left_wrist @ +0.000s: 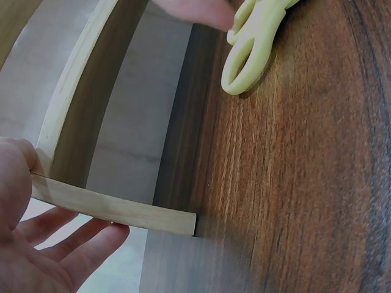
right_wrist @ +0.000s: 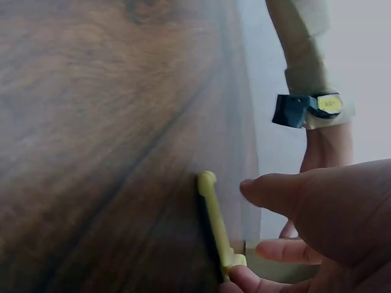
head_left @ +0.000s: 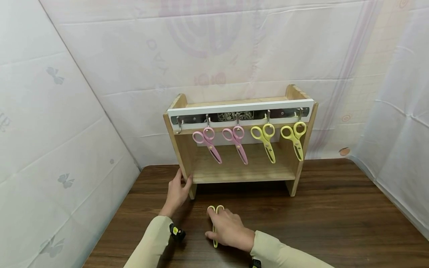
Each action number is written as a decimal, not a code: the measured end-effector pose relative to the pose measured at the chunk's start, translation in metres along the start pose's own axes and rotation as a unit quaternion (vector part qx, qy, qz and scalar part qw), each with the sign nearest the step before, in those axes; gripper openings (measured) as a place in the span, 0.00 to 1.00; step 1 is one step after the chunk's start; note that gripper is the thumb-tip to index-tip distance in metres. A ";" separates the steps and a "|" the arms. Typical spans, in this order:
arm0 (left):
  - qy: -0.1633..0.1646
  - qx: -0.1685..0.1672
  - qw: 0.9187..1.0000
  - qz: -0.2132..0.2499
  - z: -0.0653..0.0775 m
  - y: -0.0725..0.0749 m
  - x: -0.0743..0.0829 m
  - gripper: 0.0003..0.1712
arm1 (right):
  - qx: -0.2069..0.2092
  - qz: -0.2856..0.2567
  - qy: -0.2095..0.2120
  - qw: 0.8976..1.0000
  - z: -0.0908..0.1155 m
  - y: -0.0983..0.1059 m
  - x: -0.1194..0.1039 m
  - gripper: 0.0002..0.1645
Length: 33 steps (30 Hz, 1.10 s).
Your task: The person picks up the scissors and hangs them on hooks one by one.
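Note:
My left hand (head_left: 175, 193) grips the lower part of the left side panel (left_wrist: 116, 207) of a small wooden shelf (head_left: 241, 179), thumb inside and fingers outside. A pair of yellow scissors (right_wrist: 215, 210) lies on the table in front of the shelf, handles toward it. Over these scissors is my right hand (head_left: 229, 227), with fingertips at the handle loops. Its thumb stands apart from the blades in the right wrist view. On the shelf's front rail hang two pink scissors (head_left: 213, 152) and two yellow scissors (head_left: 269, 149), each by one loop, points down.
A white rail (head_left: 295, 105) with a metal hook strip (head_left: 197, 118) spans the shelf's front. Its leftmost hook (head_left: 178, 125) is beside the pink scissors. Patterned cloth (head_left: 134, 89) stands behind and at both sides of the dark wooden table (head_left: 335, 208).

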<state>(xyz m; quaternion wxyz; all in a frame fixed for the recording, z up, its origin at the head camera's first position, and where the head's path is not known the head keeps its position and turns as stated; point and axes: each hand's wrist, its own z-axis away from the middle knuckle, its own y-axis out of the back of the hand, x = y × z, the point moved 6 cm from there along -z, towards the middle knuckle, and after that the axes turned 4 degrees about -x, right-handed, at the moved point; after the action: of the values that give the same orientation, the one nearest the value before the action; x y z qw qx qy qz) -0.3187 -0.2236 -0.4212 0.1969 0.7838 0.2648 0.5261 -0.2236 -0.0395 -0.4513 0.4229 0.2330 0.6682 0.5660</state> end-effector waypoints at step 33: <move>-0.023 0.017 1.000 -0.008 -0.001 -0.001 -0.002 0.24 | -0.013 0.033 0.051 0.998 0.020 -0.001 0.014 0.31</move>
<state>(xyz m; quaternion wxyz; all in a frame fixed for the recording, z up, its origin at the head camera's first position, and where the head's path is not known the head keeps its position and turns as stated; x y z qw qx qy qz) -0.3209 -0.2241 -0.4233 0.1940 0.7971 0.2750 0.5014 -0.2143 -0.0172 -0.4564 0.3725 0.2203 0.6736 0.5991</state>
